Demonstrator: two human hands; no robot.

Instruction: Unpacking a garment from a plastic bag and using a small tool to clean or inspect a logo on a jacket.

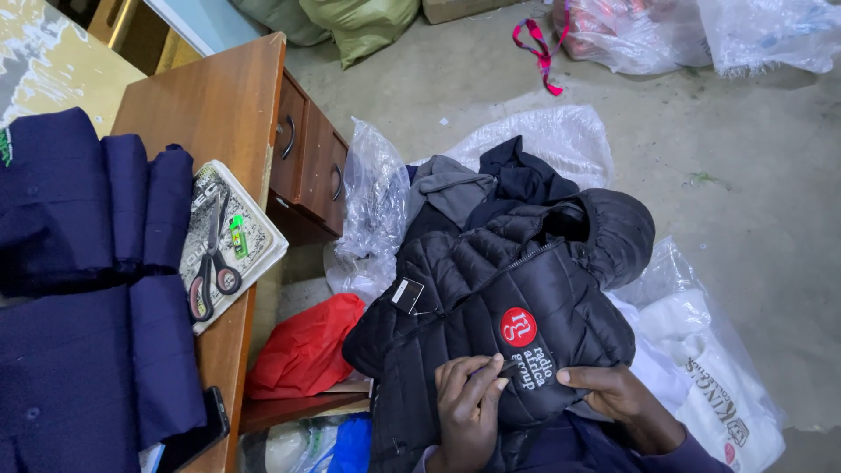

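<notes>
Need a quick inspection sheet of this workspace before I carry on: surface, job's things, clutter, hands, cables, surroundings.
Surface: wooden desk with drawers at left; concrete floor.
Job's things: black quilted hooded jacket, zipped, a tag hanging near the zip.
Clutter: scissors on a book, folded navy cloth, phone, red bag.
Grippers: left hand and right hand both press on the jacket's chest print.
Cables: nothing seen.
Surroundings: clear plastic bags, white bag, green sacks, red strap.

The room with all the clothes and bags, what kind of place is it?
Probably a small tailoring or garment workshop. Scissors lie on a wooden desk beside folded navy cloth, and both hands hold a black puffer jacket over plastic bags of clothes.
</notes>
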